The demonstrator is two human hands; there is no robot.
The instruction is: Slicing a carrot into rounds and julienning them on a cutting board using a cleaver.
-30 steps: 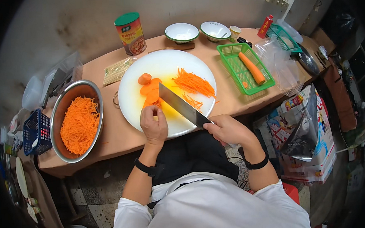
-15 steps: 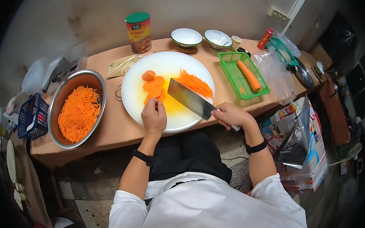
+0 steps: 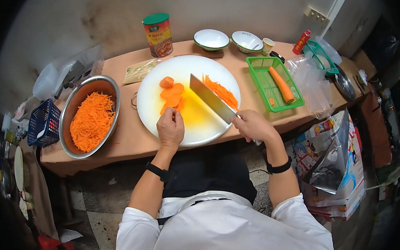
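My right hand [image 3: 253, 125] grips a cleaver [image 3: 209, 97] by its handle, its broad blade slanting over the right half of a round white cutting board [image 3: 151, 114]. Beyond the blade, partly covered by it, lies a heap of thin carrot strips [image 3: 222, 92]. My left hand [image 3: 170, 128] is curled closed at the board's near edge, by the overlapping carrot slices [image 3: 172, 93]; what its fingers hold, if anything, is hidden. A carrot end piece [image 3: 166, 82] sits behind the slices. Orange-yellow stain marks the middle of the board.
Left of the board stands a metal bowl [image 3: 116, 95] of shredded carrot [image 3: 92, 120], then a blue basket [image 3: 44, 125]. On the right, a green basket [image 3: 258, 82] holds a peeled carrot [image 3: 282, 85]. Skewers [image 3: 139, 72], a can [image 3: 159, 36] and two bowls [image 3: 211, 39] line the back.
The cleaver's tip has risen and swung away from me, so the blade stands steeper and more on edge. My left hand stays near the slices. The whole view has shifted slightly.
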